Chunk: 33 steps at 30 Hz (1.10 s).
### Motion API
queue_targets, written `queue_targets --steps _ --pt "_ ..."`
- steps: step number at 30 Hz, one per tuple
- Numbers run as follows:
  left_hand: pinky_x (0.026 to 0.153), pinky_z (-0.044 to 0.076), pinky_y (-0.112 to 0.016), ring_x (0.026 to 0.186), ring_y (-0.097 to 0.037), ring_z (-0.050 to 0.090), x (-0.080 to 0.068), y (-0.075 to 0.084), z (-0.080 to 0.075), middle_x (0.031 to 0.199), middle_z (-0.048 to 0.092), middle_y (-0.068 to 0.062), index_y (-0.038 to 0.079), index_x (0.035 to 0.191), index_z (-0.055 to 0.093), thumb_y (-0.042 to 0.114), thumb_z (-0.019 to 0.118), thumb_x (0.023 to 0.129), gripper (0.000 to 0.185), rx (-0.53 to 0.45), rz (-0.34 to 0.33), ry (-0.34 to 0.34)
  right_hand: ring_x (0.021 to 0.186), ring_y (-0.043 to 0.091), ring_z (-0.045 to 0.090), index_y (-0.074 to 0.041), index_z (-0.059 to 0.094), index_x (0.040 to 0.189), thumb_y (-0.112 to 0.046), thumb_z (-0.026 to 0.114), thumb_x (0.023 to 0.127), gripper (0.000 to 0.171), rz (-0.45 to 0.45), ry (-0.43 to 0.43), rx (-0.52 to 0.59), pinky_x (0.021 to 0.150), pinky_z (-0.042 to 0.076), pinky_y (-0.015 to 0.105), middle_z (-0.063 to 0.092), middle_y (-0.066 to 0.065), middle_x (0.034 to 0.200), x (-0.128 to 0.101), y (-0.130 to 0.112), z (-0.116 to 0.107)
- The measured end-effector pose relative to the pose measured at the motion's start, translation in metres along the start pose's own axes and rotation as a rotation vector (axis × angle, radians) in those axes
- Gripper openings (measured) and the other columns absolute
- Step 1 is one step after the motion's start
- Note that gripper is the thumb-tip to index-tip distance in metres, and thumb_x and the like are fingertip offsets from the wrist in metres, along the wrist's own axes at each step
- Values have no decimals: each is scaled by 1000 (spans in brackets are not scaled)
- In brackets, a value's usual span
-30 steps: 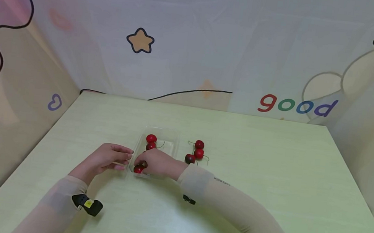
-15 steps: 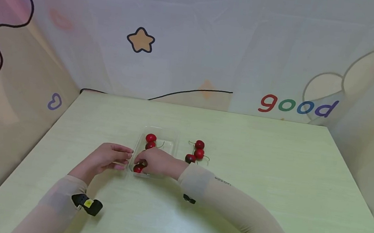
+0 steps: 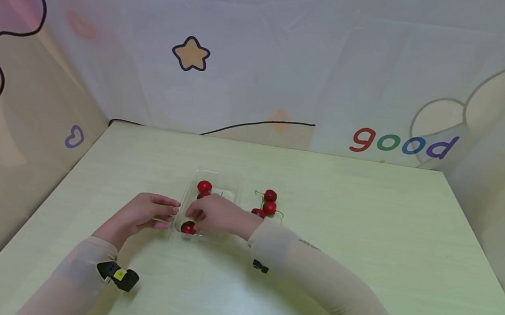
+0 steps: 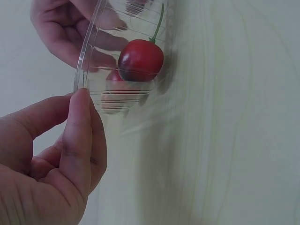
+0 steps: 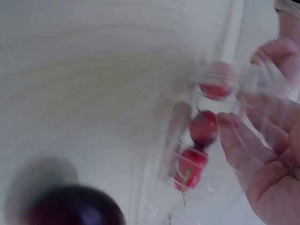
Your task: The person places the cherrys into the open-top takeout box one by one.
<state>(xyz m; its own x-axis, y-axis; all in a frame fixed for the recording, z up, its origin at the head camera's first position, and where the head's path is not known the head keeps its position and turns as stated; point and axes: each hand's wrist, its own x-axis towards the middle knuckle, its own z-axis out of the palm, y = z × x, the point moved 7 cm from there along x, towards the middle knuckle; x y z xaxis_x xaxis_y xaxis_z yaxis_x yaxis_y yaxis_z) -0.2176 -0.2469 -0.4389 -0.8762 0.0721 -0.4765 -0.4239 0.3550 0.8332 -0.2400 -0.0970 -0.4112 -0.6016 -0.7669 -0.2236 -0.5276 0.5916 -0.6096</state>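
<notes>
A clear plastic container [image 3: 218, 175] lies on the table with red cherries in it. My left hand [image 3: 148, 213] is at its left side; in the left wrist view, thumb and fingers pinch the rim [image 4: 82, 61]. Over the container hovers my right hand [image 3: 222, 215], its fingers extended and loosely bent, holding nothing visible. Just below its fingertips lies the front cherry [image 3: 188, 227]. Toward the back are a bright red cherry [image 3: 204, 186] and another cherry [image 3: 203, 195], partly covered by the right hand. A green stem stands up from one cherry [image 4: 140, 61] in the left wrist view.
Right of the container, three cherries with stems lie close together on the pale table [image 3: 367, 217]: a back one [image 3: 270, 195], a middle one [image 3: 269, 208] and a front one [image 3: 257, 212], partly hidden by the right wrist. A printed cloth [image 3: 265, 50] hangs behind.
My right hand has lifted off the front cherry and moved slightly back and right, showing more of that cherry. The left hand has stayed in place at the container's side.
</notes>
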Motion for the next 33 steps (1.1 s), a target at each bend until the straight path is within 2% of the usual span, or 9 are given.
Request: queue_targets --steps 7,13,20,27,29,33 --pt "70 61 -19 81 -10 65 1 -2 -2 109 73 -8 -8 138 57 14 61 102 42 6 -4 14 110 21 69 -7 71 125 -11 71 96 30 -43 56 58 94 58 26 74 8 123 -18 4 -26" --pt "70 61 -20 82 -11 65 1 -2 -2 111 72 -10 -7 137 58 15 62 102 42 19 -12 23 109 22 69 -6 70 126 -13 70 97 30 10 118 134 92 59 28 72 12 126 -38 15 -47" --pt "71 61 -20 82 -11 65 0 -3 -1 111 72 -11 -8 137 58 15 62 102 42 14 -5 23 105 20 69 -11 70 126 -18 70 98 29 51 211 157 91 59 30 73 9 123 -66 32 -67" --pt "71 61 -20 82 -11 65 1 -3 0 110 72 -9 -7 137 58 15 63 102 41 12 -6 29 94 20 69 -11 71 123 -18 70 97 27 104 300 227 75 60 31 75 9 111 -99 51 -78" --pt "71 61 -20 82 -11 65 1 -3 0 111 72 -10 -7 136 58 15 63 102 41 13 -2 31 91 21 70 -9 71 122 -17 70 97 26 98 315 240 77 60 31 75 11 108 -108 55 -78" --pt "72 61 -20 83 -11 66 2 -2 0 112 73 -10 -7 136 59 15 62 102 40 16 -1 37 94 22 71 -4 71 119 -13 69 96 24 70 343 242 92 61 36 75 14 112 -122 64 -74"
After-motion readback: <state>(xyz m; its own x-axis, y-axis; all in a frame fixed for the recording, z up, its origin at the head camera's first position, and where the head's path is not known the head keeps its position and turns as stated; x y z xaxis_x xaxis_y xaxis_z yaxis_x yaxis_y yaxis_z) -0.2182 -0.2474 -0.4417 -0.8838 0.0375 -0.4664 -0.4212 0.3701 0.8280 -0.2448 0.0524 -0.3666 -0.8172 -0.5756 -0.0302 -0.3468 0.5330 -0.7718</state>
